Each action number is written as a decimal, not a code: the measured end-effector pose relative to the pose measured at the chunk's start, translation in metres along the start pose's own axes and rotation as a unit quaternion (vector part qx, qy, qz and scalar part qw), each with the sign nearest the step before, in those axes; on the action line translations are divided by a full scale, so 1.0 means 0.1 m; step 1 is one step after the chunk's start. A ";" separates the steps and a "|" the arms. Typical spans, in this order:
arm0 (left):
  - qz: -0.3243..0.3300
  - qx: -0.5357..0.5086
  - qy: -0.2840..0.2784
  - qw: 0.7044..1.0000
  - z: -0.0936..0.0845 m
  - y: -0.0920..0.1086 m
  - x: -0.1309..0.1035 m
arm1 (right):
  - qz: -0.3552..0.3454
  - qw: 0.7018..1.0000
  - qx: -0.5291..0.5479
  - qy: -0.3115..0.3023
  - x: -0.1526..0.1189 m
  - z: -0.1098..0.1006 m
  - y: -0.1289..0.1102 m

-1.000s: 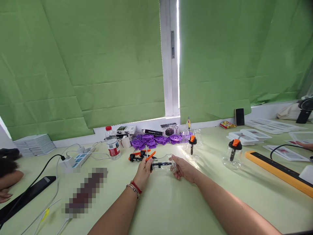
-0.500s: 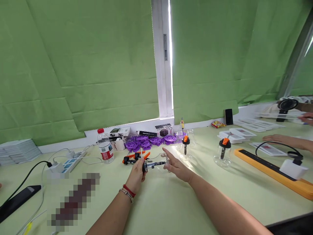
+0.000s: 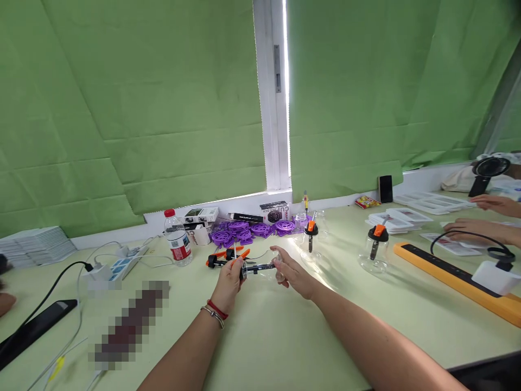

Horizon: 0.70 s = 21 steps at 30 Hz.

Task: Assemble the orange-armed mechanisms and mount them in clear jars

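Observation:
Above the pale green table [image 3: 260, 336], my left hand [image 3: 230, 279] grips the black top of a clear glass jar [image 3: 262, 267] lying on its side in the air. A dark rod runs inside the glass. My right hand [image 3: 291, 273] has its fingers wrapped round the jar's rounded base. Behind my left hand lie black-and-orange dispenser tops [image 3: 217, 259]. Two more glass jars stand upright with black and orange tops, one behind my right hand [image 3: 311, 244] and one farther right [image 3: 374, 252].
Purple plastic pieces [image 3: 240, 233] and small boxes [image 3: 201, 215] line the back. A water bottle [image 3: 178, 241] stands left. An orange power strip [image 3: 456, 282] lies right, near another person's hands [image 3: 480, 231]. Cables and a black phone [image 3: 40, 328] lie left.
The camera view has shifted slightly. My right hand's fingers have closed further round the jar's base. At the right, the other person's hands have moved left.

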State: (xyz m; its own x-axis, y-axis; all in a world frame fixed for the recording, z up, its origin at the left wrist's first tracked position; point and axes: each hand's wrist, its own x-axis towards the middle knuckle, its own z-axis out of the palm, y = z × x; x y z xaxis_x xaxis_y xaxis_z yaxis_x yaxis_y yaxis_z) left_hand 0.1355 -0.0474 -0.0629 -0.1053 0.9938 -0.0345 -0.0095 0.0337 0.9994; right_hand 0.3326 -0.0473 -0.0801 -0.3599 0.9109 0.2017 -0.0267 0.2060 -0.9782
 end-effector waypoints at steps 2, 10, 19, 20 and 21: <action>0.004 -0.003 0.001 1.000 0.00 0.01 0.00 | 0.010 1.000 0.021 -0.003 0.01 0.00 0.01; 0.064 0.050 -0.005 0.997 -0.06 -0.03 0.06 | -0.018 0.990 -0.137 0.009 -0.01 -0.08 0.05; 0.204 0.191 -0.041 0.959 -0.04 -0.03 -0.05 | -0.112 0.882 -0.455 0.053 0.00 0.07 0.04; 0.215 0.172 -0.079 0.958 -0.04 -0.02 -0.08 | -0.109 0.878 -0.462 0.061 0.00 0.07 0.03; 0.226 0.156 -0.110 0.955 -0.04 -0.01 -0.10 | -0.109 0.874 -0.467 0.070 0.00 0.06 0.02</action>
State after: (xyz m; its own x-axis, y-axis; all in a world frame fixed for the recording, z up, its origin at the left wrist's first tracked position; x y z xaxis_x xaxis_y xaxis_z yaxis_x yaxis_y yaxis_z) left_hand 0.1330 -0.0581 -0.0639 0.1842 0.9109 0.3692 0.2870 -0.4091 0.8662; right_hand 0.3269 -0.0495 -0.0823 -0.3222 0.8350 0.4460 0.7172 0.5228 -0.4607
